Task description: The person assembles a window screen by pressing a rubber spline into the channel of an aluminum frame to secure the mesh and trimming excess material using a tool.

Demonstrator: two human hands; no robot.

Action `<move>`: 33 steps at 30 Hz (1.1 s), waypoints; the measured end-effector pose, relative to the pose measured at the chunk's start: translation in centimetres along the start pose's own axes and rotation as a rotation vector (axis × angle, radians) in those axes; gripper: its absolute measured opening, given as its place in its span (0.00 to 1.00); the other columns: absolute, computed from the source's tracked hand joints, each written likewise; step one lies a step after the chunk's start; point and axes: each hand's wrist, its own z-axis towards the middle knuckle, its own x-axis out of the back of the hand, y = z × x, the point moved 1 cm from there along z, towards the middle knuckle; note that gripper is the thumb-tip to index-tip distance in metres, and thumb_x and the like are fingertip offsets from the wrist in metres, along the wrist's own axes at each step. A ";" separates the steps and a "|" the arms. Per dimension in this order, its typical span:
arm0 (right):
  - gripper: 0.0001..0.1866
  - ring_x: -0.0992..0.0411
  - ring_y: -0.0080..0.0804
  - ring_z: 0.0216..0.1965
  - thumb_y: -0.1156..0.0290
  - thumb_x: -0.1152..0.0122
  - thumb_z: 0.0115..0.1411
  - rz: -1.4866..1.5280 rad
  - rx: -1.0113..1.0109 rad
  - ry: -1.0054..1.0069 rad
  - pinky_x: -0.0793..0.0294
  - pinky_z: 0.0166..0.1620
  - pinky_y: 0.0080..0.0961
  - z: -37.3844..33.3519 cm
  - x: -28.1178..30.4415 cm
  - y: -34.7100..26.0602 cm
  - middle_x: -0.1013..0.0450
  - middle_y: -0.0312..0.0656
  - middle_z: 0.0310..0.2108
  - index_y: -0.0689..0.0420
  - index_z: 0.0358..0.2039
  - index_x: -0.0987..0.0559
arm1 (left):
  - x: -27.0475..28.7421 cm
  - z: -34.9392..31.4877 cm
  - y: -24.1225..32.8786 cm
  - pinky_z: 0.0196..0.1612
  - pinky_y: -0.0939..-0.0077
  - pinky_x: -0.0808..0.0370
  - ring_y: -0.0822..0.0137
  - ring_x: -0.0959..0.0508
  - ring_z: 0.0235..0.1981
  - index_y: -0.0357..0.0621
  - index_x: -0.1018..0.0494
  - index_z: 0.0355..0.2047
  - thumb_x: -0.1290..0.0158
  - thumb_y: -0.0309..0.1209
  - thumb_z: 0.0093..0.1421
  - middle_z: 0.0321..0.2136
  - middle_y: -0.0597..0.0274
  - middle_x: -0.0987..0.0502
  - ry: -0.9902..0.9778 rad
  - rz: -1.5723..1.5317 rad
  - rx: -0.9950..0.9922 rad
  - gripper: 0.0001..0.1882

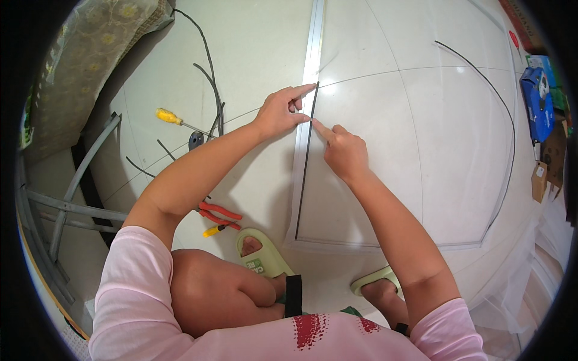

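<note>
Two bare hands meet over a thin black strip (304,180), which runs from upper centre of the frame down to just below the middle, along a pale bar (315,36) and the edge of a sheer pale sheet (373,180). The left grip (278,111) is spread, its index fingertip at the strip's upper end and its thumb a little lower. The right grip (347,150) points its index finger at the strip beside that thumb; its other fingers curl in, and whether they hold anything does not show.

Pressing the strip down seems to be the step in hand. Done well, it calls for the left fingertip to pin the upper end while the right one pushes straight down, in short, even stretches toward the lower centre. The strip should lie in line with the bar, neither stretched nor bunched, and the sheet beneath smooth. A sideways push could roll the strip out of line or wrinkle the sheet. Under the fingertips, how deep it sits is too small to judge.
</note>
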 end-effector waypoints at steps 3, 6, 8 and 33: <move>0.34 0.28 0.42 0.21 0.82 0.49 0.46 -0.025 -0.009 -0.025 0.28 0.26 0.36 0.1 0.2 -0.2 0.30 0.43 0.25 0.39 0.55 0.25 | -0.1 0.1 0.1 0.33 0.80 0.31 0.75 0.35 0.25 0.52 0.32 0.59 0.37 0.21 0.45 0.26 0.70 0.34 0.023 0.025 -0.066 0.38; 0.34 0.27 0.42 0.22 0.82 0.49 0.47 -0.032 -0.031 -0.069 0.27 0.27 0.36 0.1 0.5 -0.1 0.30 0.43 0.26 0.39 0.55 0.25 | -0.2 0.2 0.2 0.34 0.76 0.30 0.71 0.34 0.26 0.53 0.32 0.59 0.38 0.22 0.46 0.26 0.67 0.32 0.011 0.009 -0.038 0.37; 0.34 0.27 0.41 0.23 0.82 0.48 0.47 -0.043 -0.035 -0.084 0.26 0.28 0.36 0.0 0.6 0.0 0.29 0.43 0.26 0.38 0.55 0.25 | -0.2 0.2 0.3 0.34 0.76 0.30 0.71 0.34 0.26 0.53 0.32 0.58 0.38 0.22 0.46 0.26 0.67 0.32 0.010 -0.004 -0.014 0.36; 0.35 0.26 0.41 0.27 0.82 0.50 0.48 -0.073 -0.013 -0.247 0.26 0.32 0.35 -0.1 1.5 0.6 0.28 0.43 0.30 0.39 0.58 0.28 | -0.6 0.4 0.3 0.35 0.80 0.29 0.75 0.32 0.27 0.47 0.32 0.58 0.39 0.19 0.48 0.26 0.69 0.32 0.009 -0.005 0.009 0.34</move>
